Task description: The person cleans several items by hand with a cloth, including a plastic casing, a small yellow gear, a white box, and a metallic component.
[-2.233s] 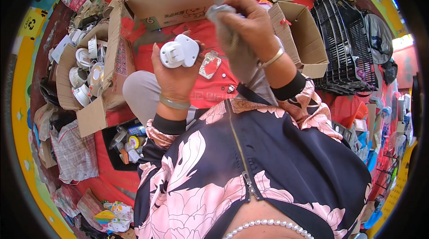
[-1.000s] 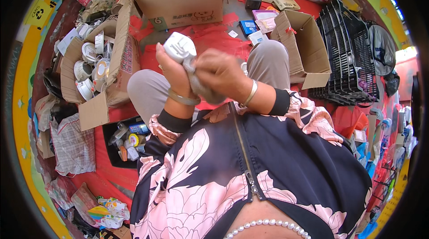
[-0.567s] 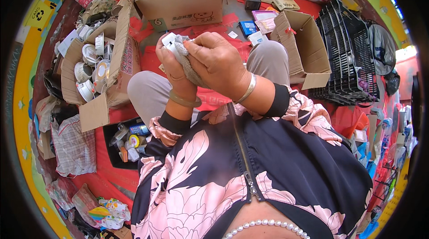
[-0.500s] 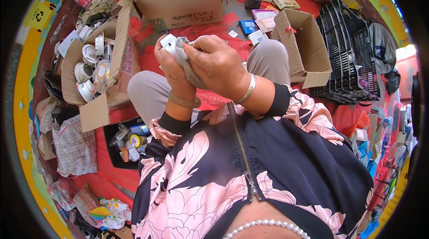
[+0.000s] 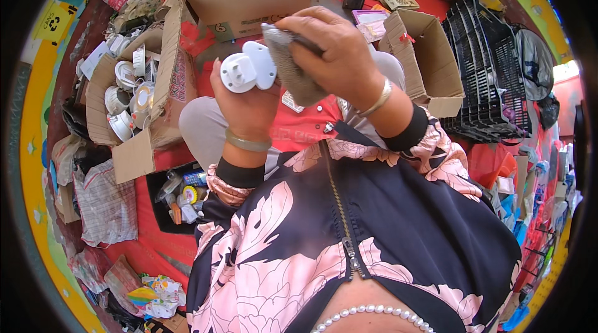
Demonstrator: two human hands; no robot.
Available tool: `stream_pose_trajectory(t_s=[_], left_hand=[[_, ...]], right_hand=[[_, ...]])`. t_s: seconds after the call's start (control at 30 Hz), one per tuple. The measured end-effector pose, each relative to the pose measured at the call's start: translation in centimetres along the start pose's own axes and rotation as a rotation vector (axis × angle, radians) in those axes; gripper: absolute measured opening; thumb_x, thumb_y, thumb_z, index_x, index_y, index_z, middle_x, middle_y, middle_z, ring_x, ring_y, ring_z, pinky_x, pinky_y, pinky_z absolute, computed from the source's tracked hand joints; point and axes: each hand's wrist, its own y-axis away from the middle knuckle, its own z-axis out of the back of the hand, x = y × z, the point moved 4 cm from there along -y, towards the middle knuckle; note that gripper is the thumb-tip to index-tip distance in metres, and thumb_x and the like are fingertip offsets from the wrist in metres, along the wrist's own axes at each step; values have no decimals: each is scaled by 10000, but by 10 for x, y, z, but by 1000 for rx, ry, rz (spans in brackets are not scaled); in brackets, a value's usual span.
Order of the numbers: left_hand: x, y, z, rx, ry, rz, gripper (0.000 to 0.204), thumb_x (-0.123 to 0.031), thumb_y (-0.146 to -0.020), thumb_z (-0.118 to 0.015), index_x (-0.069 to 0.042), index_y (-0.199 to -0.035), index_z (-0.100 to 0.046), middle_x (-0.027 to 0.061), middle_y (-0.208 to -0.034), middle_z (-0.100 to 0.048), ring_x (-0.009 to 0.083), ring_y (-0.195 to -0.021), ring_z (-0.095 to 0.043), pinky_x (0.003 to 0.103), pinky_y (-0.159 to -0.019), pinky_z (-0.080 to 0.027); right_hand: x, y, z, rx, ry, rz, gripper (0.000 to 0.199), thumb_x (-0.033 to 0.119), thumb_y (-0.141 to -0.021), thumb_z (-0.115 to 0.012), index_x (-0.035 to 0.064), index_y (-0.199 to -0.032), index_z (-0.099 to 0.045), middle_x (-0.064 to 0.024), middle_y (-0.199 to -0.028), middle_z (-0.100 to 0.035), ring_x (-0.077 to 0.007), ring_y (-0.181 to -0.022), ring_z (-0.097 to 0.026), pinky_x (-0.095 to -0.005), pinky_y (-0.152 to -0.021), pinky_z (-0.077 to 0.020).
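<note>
My left hand (image 5: 245, 109) grips a white plastic fitting (image 5: 259, 64) with rounded lobes, small holes and a raised square part on its face. What the fitting is for I cannot make out. A grey-brown cloth (image 5: 298, 76) is pinched in the fingers of my right hand (image 5: 341, 49), close against the fitting's right side. Both hands are raised above my knees. Beneath them, a small whitish piece (image 5: 291, 102) lies on the red covering, partly hidden.
To the left stands a cardboard box (image 5: 169, 93) holding several white round lamp fittings (image 5: 142, 97). Another box (image 5: 249, 6) is ahead, and a third (image 5: 430, 65) at right beside a black plastic crate (image 5: 483, 74). A black tray (image 5: 165, 218) of small items sits near my left knee.
My right hand has moved up and right with the cloth, uncovering the fitting. The left hand has shifted slightly lower, and the fitting's lobed face now shows.
</note>
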Motion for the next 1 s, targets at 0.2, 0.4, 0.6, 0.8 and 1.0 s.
stream_pose_trajectory(t_s=[0.2, 0.4, 0.6, 0.8, 1.0], left_hand=[[18, 0, -3, -117, -69, -35, 534, -454, -908, -311, -33, -1108, -572, 106, -1100, -607, 270, -1068, -545, 379, -959, -398], [4, -7, 17, -250, -302, -158, 511, -476, -919, -269, -80, -923, -592, 49, -844, -627, 215, -815, -585, 344, -777, -452], [7, 1, 10, -226, -249, -56, 509, -498, -918, -282, -95, -922, -593, 23, -839, -615, 187, -779, -579, 310, -742, -457], [1, -2, 11, -228, -327, -205, 507, -461, -919, -308, -53, -987, -601, 52, -910, -627, 198, -851, -589, 330, -794, -455], [-3, 1, 13, -165, -185, -100, 586, -472, -892, -323, 9, -1144, -542, 132, -1070, -599, 283, -1007, -554, 431, -871, -430]], right_hand=[[3, 24, -42, -74, 177, 102, 233, 113, -722, -625, 44, -944, -645, -89, -877, -585, -279, -798, -588, -358, -693, -503], [19, 52, -50, 108, 122, -22, 212, 78, -725, -627, 12, -926, -622, -124, -827, -591, -290, -735, -594, -354, -644, -503], [36, 40, -40, -75, -35, 135, 236, 17, -698, -659, 7, -933, -636, -132, -845, -602, -278, -753, -608, -340, -654, -508], [5, 47, -40, -21, 12, 63, 210, 22, -679, -661, 30, -886, -631, -126, -839, -605, -284, -749, -611, -342, -664, -511], [-41, 34, -11, -55, 16, -276, 181, 60, -741, -624, 43, -921, -632, -120, -867, -617, -270, -769, -612, -327, -699, -492]])
